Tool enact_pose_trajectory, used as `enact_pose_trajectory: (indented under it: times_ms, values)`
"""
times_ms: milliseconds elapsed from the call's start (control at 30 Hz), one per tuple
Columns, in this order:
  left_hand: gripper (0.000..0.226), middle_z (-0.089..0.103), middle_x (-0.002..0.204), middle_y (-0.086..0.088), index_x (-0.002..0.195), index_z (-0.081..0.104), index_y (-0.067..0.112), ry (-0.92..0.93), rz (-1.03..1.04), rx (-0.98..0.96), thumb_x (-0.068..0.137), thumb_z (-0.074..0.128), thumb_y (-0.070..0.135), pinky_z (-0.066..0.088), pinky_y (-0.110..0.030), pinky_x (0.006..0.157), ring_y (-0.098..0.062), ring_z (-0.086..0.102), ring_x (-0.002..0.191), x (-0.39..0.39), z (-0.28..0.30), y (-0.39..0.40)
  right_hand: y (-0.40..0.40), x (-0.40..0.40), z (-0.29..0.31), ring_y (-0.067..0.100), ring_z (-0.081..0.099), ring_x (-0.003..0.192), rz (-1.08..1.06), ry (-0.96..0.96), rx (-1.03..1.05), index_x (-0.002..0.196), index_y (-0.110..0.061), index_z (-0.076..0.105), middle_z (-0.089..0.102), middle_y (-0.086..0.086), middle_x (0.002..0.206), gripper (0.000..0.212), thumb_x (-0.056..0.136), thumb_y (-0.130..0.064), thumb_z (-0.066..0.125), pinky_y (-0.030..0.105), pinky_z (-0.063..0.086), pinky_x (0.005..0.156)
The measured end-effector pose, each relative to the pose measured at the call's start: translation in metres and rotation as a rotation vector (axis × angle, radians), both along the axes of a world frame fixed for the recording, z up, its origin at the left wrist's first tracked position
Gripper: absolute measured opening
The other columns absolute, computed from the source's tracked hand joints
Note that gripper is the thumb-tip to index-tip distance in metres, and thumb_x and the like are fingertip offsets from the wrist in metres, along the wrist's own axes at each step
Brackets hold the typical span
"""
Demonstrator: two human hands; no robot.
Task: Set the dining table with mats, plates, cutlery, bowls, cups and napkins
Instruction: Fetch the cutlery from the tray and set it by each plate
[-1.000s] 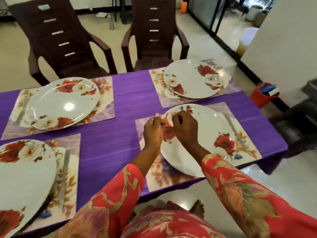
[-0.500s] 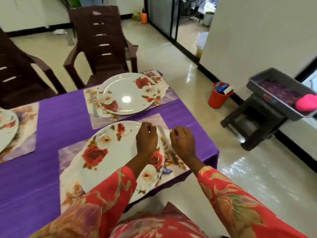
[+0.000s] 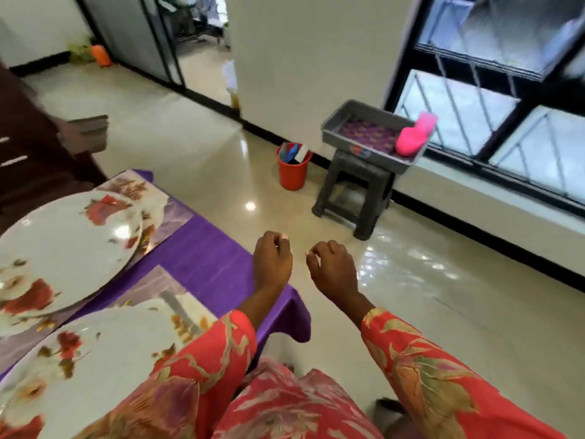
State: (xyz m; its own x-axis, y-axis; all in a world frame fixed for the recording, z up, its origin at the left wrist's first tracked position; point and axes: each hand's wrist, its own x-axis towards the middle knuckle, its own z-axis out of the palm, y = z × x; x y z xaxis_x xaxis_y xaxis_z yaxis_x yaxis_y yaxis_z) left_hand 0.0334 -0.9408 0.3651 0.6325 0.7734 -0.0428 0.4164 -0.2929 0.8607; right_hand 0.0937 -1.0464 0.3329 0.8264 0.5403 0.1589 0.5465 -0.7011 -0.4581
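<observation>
Just left of both hands' curled fingers (image 3: 278,240), the knife (image 3: 180,310).

Both hands hang loosely curled, holding nothing: left hand (image 3: 272,264) over the bench (image 3: 209,264) corner, right hand (image 3: 332,270) above the floor (image 3: 411,312). Two plates (image 3: 63,248) sit on mats (image 3: 171,213).

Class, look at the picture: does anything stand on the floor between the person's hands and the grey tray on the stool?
Nothing visible does. The left hand and right hand hang over bare floor; the grey tray sits ahead on the stool, and the red bucket stands off to its left.
</observation>
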Motion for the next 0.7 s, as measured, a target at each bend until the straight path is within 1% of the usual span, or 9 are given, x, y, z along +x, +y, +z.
enact_pose_trajectory:
  times_ms: [100, 167, 200, 300, 333, 400, 500, 633, 700]
  values:
    - [0.021, 0.061, 0.101, -0.017, 0.098, 0.059, -0.002, 0.003, -0.105, 0.036, 0.097, 0.046, 0.014, 0.029, -0.021, 0.071, -0.027, 0.054, 0.094, 0.042, -0.008, -0.017, -0.026, 0.029, -0.005, 0.032, 0.056, 0.087, -0.099, 0.013, -0.022, 0.094, -0.006, 0.065, 0.064, 0.014, 0.093, 0.040, 0.090, -0.035, 0.038, 0.037, 0.043, 0.072]
    - [0.023, 0.060, 0.105, -0.016, 0.103, 0.060, -0.001, 0.027, -0.153, 0.063, 0.098, 0.045, 0.016, 0.027, -0.016, 0.073, -0.024, 0.053, 0.096, 0.069, -0.015, -0.027, -0.043, 0.050, -0.007, 0.032, 0.056, 0.084, -0.150, 0.002, -0.032, 0.092, -0.005, 0.065, 0.063, 0.015, 0.090, 0.040, 0.089, -0.035, 0.038, 0.036, 0.042, 0.070]
    - [0.024, 0.060, 0.107, -0.016, 0.105, 0.060, -0.001, 0.036, -0.174, 0.076, 0.098, 0.045, 0.016, 0.029, -0.016, 0.075, -0.026, 0.054, 0.099, 0.084, -0.018, -0.030, -0.051, 0.061, -0.008, 0.033, 0.056, 0.083, -0.174, -0.001, -0.039, 0.091, -0.005, 0.065, 0.063, 0.015, 0.089, 0.040, 0.089, -0.034, 0.039, 0.035, 0.042, 0.069]
    - [0.026, 0.060, 0.110, -0.018, 0.106, 0.061, -0.002, 0.055, -0.229, 0.102, 0.097, 0.045, 0.016, 0.039, -0.029, 0.086, -0.031, 0.055, 0.104, 0.133, -0.032, -0.038, -0.070, 0.103, -0.013, 0.034, 0.058, 0.077, -0.247, -0.019, -0.066, 0.084, -0.005, 0.066, 0.063, 0.015, 0.083, 0.037, 0.088, -0.033, 0.043, 0.035, 0.043, 0.064]
    - [0.026, 0.060, 0.110, -0.018, 0.106, 0.061, -0.001, 0.057, -0.242, 0.105, 0.098, 0.045, 0.017, 0.041, -0.032, 0.087, -0.032, 0.056, 0.104, 0.152, -0.035, -0.041, -0.074, 0.120, -0.014, 0.035, 0.058, 0.074, -0.270, -0.023, -0.082, 0.082, -0.006, 0.066, 0.063, 0.014, 0.080, 0.036, 0.087, -0.033, 0.043, 0.034, 0.043, 0.062]
    - [0.027, 0.060, 0.112, -0.018, 0.108, 0.060, -0.001, 0.064, -0.264, 0.106, 0.098, 0.044, 0.018, 0.042, -0.033, 0.086, -0.032, 0.056, 0.104, 0.192, -0.040, -0.044, -0.081, 0.154, -0.017, 0.037, 0.059, 0.071, -0.300, -0.007, -0.108, 0.079, -0.006, 0.066, 0.063, 0.014, 0.077, 0.034, 0.085, -0.033, 0.046, 0.035, 0.045, 0.059]
    - [0.030, 0.059, 0.115, -0.015, 0.112, 0.058, 0.001, 0.104, -0.299, 0.121, 0.099, 0.041, 0.022, 0.040, -0.030, 0.084, -0.029, 0.055, 0.106, 0.248, -0.039, -0.048, -0.085, 0.203, -0.016, 0.037, 0.058, 0.078, -0.296, 0.012, -0.141, 0.086, -0.005, 0.067, 0.063, 0.016, 0.083, 0.034, 0.086, -0.031, 0.046, 0.036, 0.044, 0.064]
    - [0.029, 0.059, 0.111, -0.016, 0.109, 0.058, 0.002, 0.104, -0.377, 0.168, 0.099, 0.041, 0.023, 0.045, -0.037, 0.086, -0.031, 0.056, 0.102, 0.322, -0.040, -0.046, -0.085, 0.270, -0.009, 0.033, 0.055, 0.092, -0.277, 0.046, -0.184, 0.101, -0.006, 0.064, 0.061, 0.015, 0.098, 0.031, 0.095, -0.030, 0.046, 0.036, 0.042, 0.074]
    - [0.031, 0.058, 0.113, -0.016, 0.110, 0.057, 0.001, 0.129, -0.421, 0.185, 0.098, 0.040, 0.024, 0.044, -0.038, 0.088, -0.031, 0.054, 0.104, 0.355, -0.038, -0.046, -0.086, 0.300, -0.006, 0.032, 0.053, 0.094, -0.297, 0.057, -0.174, 0.102, -0.005, 0.062, 0.060, 0.015, 0.101, 0.030, 0.096, -0.030, 0.046, 0.037, 0.042, 0.076]
